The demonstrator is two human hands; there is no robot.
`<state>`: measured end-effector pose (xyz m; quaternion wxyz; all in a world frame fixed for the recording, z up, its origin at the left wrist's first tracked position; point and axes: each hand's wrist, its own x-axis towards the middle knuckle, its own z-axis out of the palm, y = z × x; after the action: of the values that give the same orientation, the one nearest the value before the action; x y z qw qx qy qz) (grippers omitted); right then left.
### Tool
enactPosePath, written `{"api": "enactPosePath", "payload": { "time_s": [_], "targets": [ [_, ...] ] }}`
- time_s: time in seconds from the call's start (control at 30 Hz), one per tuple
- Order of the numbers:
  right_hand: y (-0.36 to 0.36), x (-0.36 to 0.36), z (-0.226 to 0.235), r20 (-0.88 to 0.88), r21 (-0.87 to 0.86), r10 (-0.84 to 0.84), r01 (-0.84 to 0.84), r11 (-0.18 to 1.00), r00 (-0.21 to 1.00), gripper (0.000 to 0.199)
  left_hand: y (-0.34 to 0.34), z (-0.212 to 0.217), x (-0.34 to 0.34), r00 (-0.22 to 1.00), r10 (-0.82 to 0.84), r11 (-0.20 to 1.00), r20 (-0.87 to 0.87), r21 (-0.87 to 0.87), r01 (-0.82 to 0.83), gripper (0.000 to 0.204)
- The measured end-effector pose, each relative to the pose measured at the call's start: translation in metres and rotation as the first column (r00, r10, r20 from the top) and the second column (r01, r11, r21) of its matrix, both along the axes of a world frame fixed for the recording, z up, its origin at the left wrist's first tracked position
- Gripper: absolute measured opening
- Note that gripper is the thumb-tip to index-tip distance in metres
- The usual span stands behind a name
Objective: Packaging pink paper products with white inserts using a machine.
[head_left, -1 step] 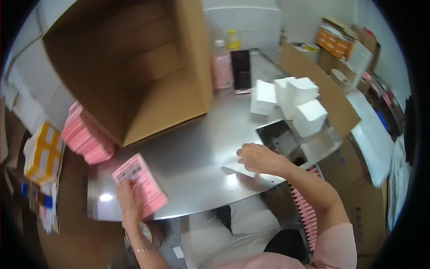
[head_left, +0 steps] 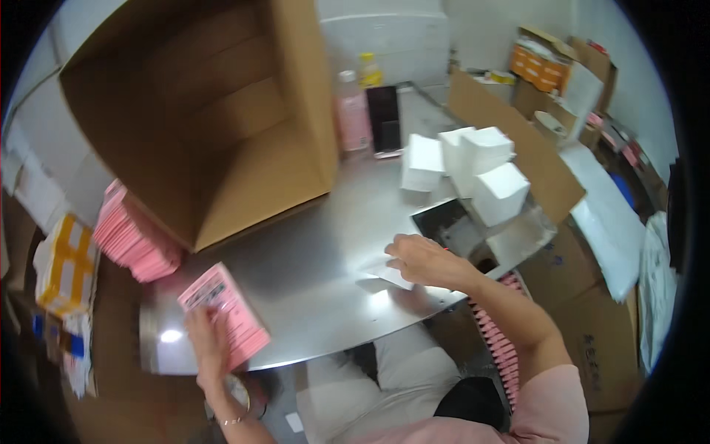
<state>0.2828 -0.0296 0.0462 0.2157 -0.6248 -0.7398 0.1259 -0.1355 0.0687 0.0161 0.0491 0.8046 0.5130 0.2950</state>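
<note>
Near the left front of the metal table lies a flat pink printed packet [head_left: 248,334]. My left hand [head_left: 208,342] grips its left side, fingers bent over the top face. My right hand [head_left: 423,259] is at the right front of the table, fingers pinched on a thin white paper slip [head_left: 396,277]. Part of the slip is hidden beneath the fingers and its outline is blurred. Just beyond my right hand sits a dark shallow tray [head_left: 452,222]. Behind it stand several white stacks of paper or small boxes [head_left: 500,191].
A big open cardboard box [head_left: 259,166] rises over the far left of the table [head_left: 296,288]. Beside it is a row of pink packets [head_left: 133,240]. A pink bottle [head_left: 353,118] and a dark phone-like object [head_left: 384,122] stand behind. More pink pieces [head_left: 495,333] fill a container below the right edge.
The whole view has shifted slightly, with the table and boxes a little further left. Both hands keep their places on the pink packet and the white slip.
</note>
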Motion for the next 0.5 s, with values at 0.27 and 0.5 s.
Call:
{"api": "enactPosePath", "payload": {
  "time_s": [0.27,0.5],
  "targets": [
    [-0.064,0.091,0.068,-0.121,0.864,-0.697,0.421,0.277,0.707,0.034,-0.003,0.010,-0.023,0.991,0.070,0.959,0.115,-0.281,-0.035,0.015],
    [-0.069,0.158,0.000,0.269,0.804,-0.777,0.312,0.506,0.569,0.043,0.001,-0.007,-0.024,0.993,0.082,0.981,0.086,-0.181,-0.065,0.011]
  ]
}}
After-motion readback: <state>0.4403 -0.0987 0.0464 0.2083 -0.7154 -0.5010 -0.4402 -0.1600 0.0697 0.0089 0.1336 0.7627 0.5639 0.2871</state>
